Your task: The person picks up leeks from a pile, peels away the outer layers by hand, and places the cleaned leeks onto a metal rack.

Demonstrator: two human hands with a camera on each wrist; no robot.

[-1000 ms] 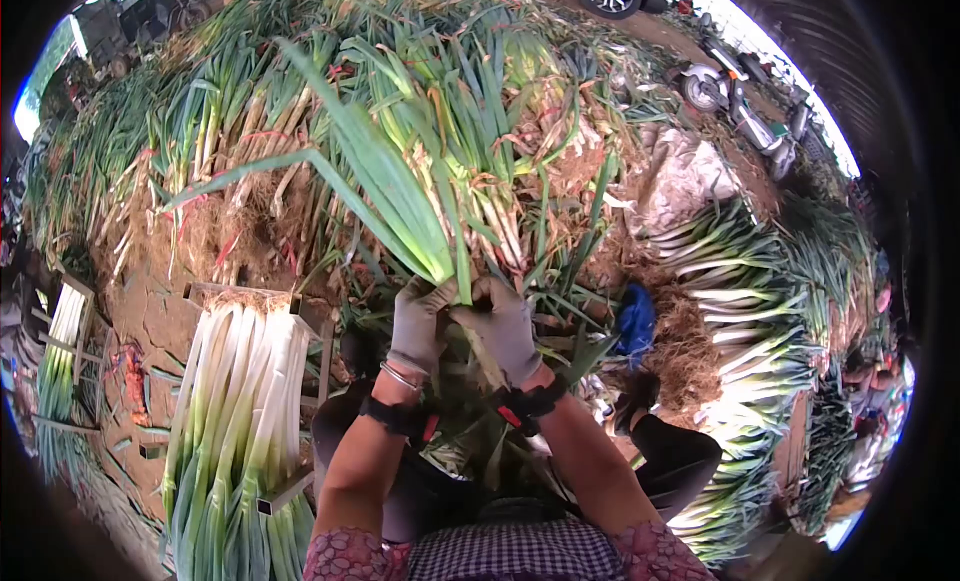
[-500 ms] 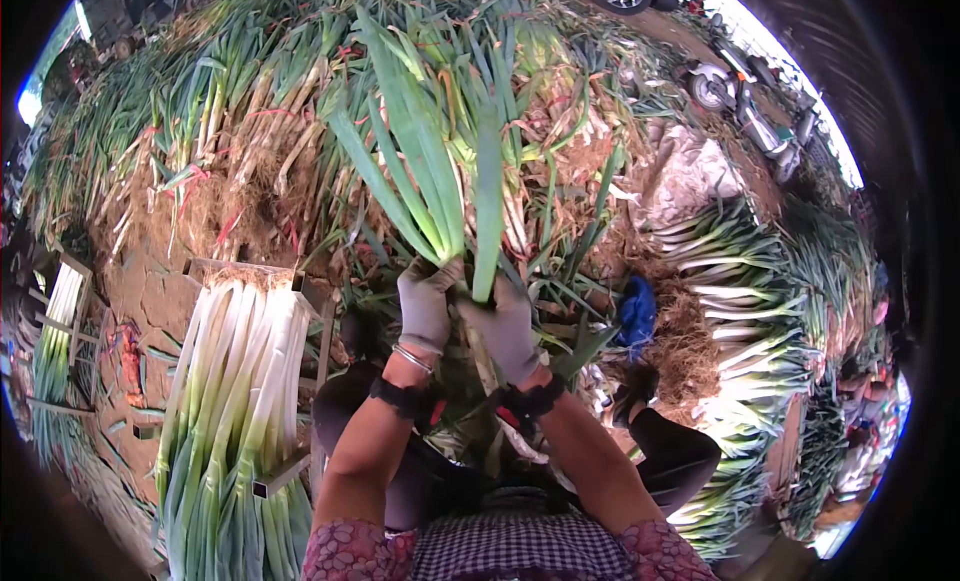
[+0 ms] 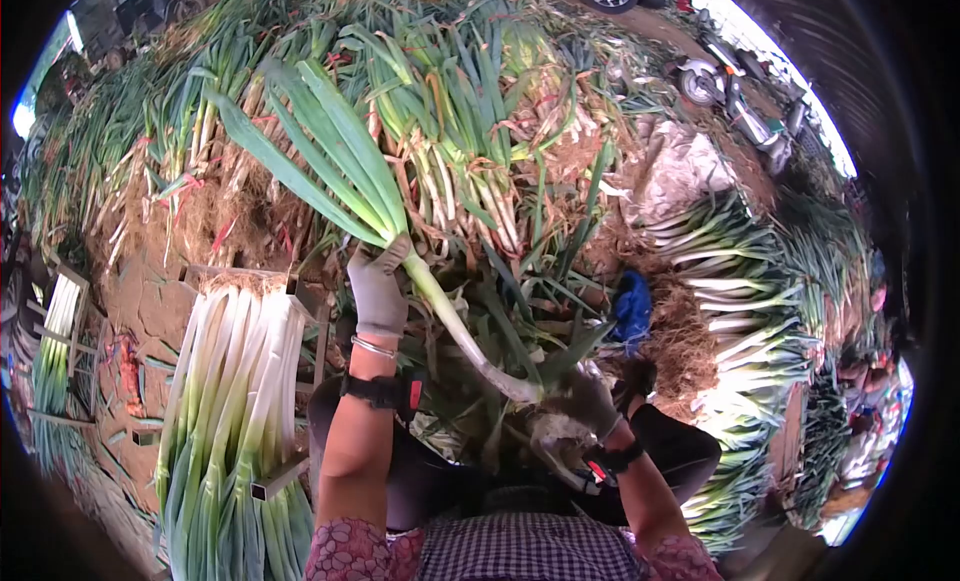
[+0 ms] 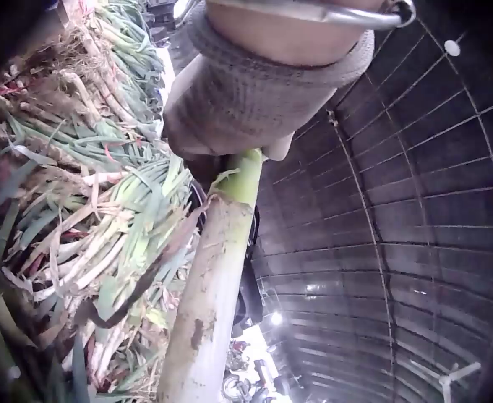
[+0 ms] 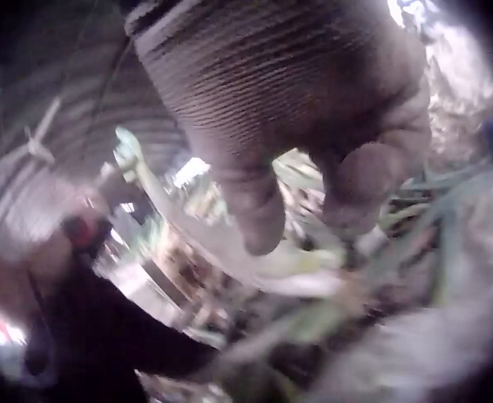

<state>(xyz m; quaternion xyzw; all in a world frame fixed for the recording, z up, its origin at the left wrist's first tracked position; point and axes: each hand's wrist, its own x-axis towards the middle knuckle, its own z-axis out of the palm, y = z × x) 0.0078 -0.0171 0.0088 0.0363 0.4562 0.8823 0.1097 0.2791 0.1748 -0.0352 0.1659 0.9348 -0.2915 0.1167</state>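
Note:
In the head view, the gloved left hand [image 3: 380, 293] grips a long leek [image 3: 455, 328] where its white stalk meets the green leaves. The leaves fan to the upper left, and the stalk slants down to the right. The left wrist view shows the gloved hand [image 4: 250, 109] closed round the leek [image 4: 208, 294], with a torn strip hanging beside it. The gloved right hand [image 3: 590, 406] is blurred beside the root end. In the right wrist view, that hand [image 5: 305, 109] has thumb and fingers apart above the pale stalk [image 5: 221, 248]; contact is unclear.
Piled leeks [image 3: 270, 131] spread across the front. At left, a frame [image 3: 283, 473] holds trimmed white leeks [image 3: 240, 351]. A row of leeks [image 3: 740, 311] lies at right, near a blue cloth or bag [image 3: 633, 309]. Scraps lie around the legs.
The left hand has moved left and slightly up with the leek, whose leaves now lean left. My right hand has dropped down and right from the leaf area to beside the root end.

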